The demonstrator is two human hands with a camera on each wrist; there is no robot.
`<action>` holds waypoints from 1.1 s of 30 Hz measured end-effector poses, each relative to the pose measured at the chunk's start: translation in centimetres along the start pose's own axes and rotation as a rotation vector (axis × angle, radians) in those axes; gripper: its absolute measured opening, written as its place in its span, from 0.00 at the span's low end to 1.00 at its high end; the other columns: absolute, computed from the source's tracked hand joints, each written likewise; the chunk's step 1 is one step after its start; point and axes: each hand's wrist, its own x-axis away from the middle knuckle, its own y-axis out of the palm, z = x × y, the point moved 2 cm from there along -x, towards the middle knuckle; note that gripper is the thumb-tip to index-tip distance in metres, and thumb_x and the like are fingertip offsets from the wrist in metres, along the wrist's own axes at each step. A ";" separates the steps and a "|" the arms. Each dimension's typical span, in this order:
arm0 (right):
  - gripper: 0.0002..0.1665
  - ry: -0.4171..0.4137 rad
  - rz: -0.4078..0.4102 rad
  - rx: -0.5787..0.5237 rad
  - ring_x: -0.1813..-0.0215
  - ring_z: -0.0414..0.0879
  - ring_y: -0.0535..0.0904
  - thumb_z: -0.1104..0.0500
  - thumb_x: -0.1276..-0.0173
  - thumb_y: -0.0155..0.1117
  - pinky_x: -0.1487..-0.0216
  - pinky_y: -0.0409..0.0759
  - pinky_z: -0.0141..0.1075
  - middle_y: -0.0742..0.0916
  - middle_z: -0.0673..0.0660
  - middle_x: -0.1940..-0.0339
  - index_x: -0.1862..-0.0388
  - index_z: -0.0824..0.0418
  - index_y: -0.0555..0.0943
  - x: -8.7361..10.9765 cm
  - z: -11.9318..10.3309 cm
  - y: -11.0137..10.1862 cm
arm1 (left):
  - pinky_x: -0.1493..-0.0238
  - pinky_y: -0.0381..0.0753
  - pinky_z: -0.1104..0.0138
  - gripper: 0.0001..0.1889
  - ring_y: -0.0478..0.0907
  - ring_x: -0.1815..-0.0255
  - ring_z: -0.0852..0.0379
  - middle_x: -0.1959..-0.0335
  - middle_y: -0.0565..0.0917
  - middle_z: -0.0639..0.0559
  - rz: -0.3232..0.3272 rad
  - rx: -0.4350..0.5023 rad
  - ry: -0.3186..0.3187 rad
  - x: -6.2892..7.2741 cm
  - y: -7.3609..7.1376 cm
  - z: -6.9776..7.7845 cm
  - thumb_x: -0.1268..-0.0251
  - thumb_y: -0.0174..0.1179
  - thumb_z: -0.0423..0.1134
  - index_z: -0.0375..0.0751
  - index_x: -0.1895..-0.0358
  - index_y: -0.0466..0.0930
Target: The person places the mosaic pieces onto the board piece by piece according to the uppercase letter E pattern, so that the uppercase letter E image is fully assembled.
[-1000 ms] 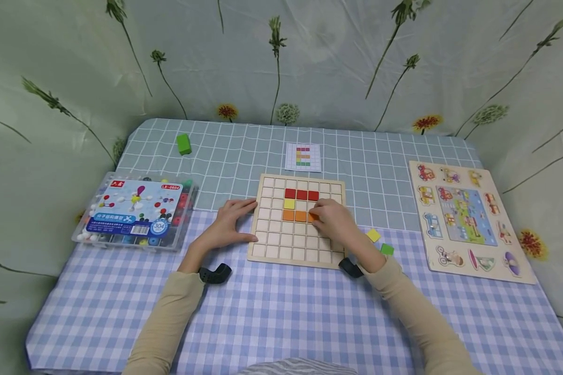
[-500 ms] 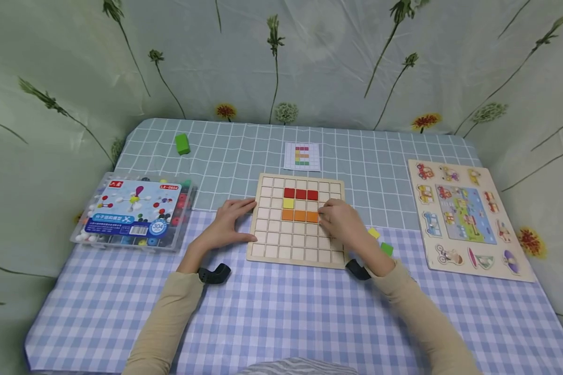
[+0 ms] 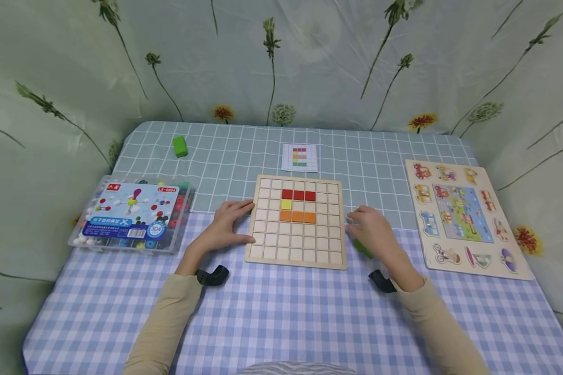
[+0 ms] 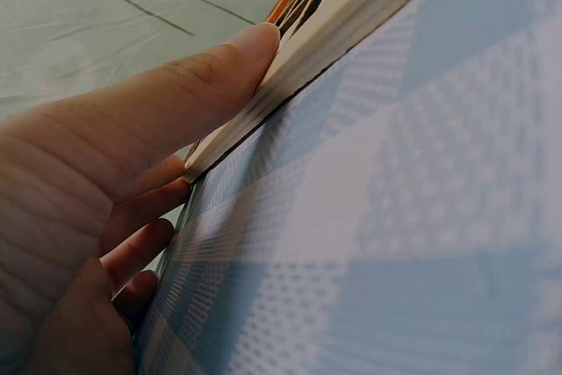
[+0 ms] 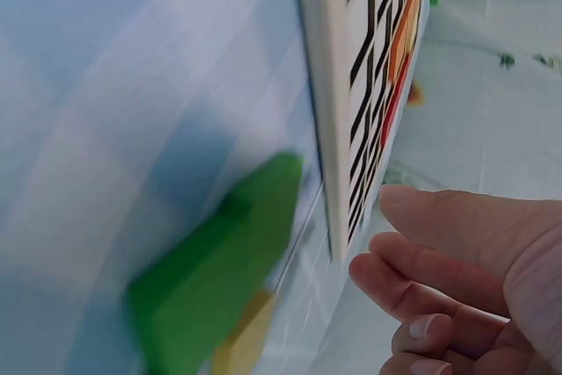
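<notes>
A wooden grid board (image 3: 296,244) lies mid-table, with red tiles (image 3: 298,195) in a row, one yellow tile (image 3: 286,204) below their left end, and a row of orange tiles (image 3: 297,216) under that. My left hand (image 3: 222,227) touches the board's left edge, thumb and fingers spread; the left wrist view shows the thumb (image 4: 202,81) against its side. Just off the right edge hovers my right hand (image 3: 372,232), thumb and index finger apart with nothing between them. Below it lies a green tile (image 5: 219,261), with a yellow tile (image 5: 244,331) beside it, hidden in the head view.
A printed card (image 3: 300,158) showing a coloured E lies behind the board. At left stands a clear plastic case of model parts (image 3: 131,213), with a green block (image 3: 180,146) farther back. A wooden picture puzzle (image 3: 466,216) lies at right.
My right hand has let go of the rightmost orange tile, which now sits in the row, and moved right off the board over the loose tiles. The left hand has stayed put.
</notes>
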 end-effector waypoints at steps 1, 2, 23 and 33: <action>0.16 0.009 0.004 0.000 0.57 0.58 0.82 0.63 0.43 0.68 0.56 0.79 0.48 0.86 0.65 0.60 0.57 0.71 0.84 0.2 0.4 -0.2 | 0.43 0.54 0.46 0.47 0.55 0.32 0.42 0.29 0.63 0.42 -0.001 0.001 -0.002 0.0 0.0 0.0 0.56 0.74 0.48 0.40 0.30 0.61; 0.16 0.019 0.007 0.002 0.57 0.59 0.82 0.63 0.43 0.68 0.56 0.79 0.48 0.86 0.66 0.60 0.57 0.71 0.84 0.4 0.7 -0.3 | 0.43 0.54 0.46 0.47 0.55 0.32 0.42 0.29 0.63 0.43 -0.001 0.004 -0.005 0.0 0.1 0.0 0.56 0.74 0.48 0.40 0.30 0.61; 0.16 0.127 0.041 0.003 0.59 0.63 0.82 0.63 0.46 0.69 0.56 0.77 0.52 0.86 0.70 0.62 0.61 0.72 0.84 2.9 3.4 -0.7 | 0.41 0.53 0.45 0.47 0.54 0.32 0.42 0.28 0.62 0.42 -0.009 0.015 -0.022 0.2 -0.2 0.2 0.56 0.73 0.47 0.39 0.30 0.61; 0.17 0.150 -0.020 0.027 0.64 0.59 0.81 0.61 0.47 0.71 0.61 0.77 0.49 0.86 0.68 0.67 0.63 0.74 0.84 3.3 3.3 -0.8 | 0.41 0.52 0.47 0.47 0.54 0.31 0.44 0.28 0.62 0.44 -0.014 0.028 -0.034 0.0 -0.1 0.1 0.56 0.74 0.47 0.40 0.30 0.61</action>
